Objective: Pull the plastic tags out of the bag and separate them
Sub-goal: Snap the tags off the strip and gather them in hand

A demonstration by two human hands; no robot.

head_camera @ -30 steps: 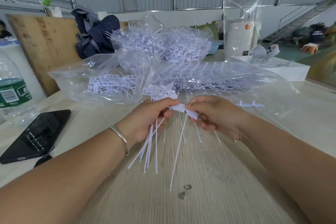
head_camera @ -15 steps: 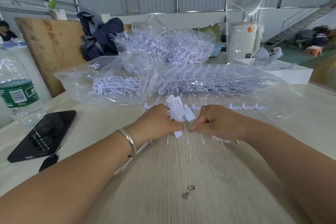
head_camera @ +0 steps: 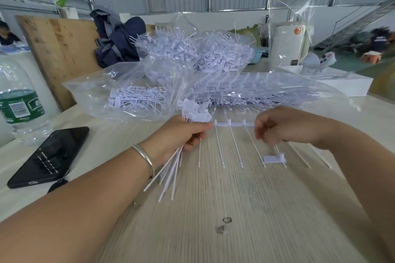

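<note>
My right hand curls over the right end of a strip of joined tags, and its fingers hide just where the strip ends; the thumb and fingertips pinch it, though the contact itself is out of sight. My left hand grips a bundle of separated tags, with the flat tag heads bunched above my knuckles and the thin stems fanning out toward me below my wrist. How many I hold is hard to count. The left fingertips also meet the strip's left end. Three stems hang clear from the strip between my hands, more show past my right wrist, and one loose tag lies on the counter just near of my right hand.

Farther off, a clear plastic bag lies on its side with its mouth toward my hands. Inside, a small clump of tags sits at the left and long rows of them stretch to the right, blurred by the creased film. Behind it a second clear bag is heaped with loose tags.

At the left, a black phone lies flat, and a water bottle is cut off by the frame edge. Two tiny scraps on the near counter are too small to identify.
</note>
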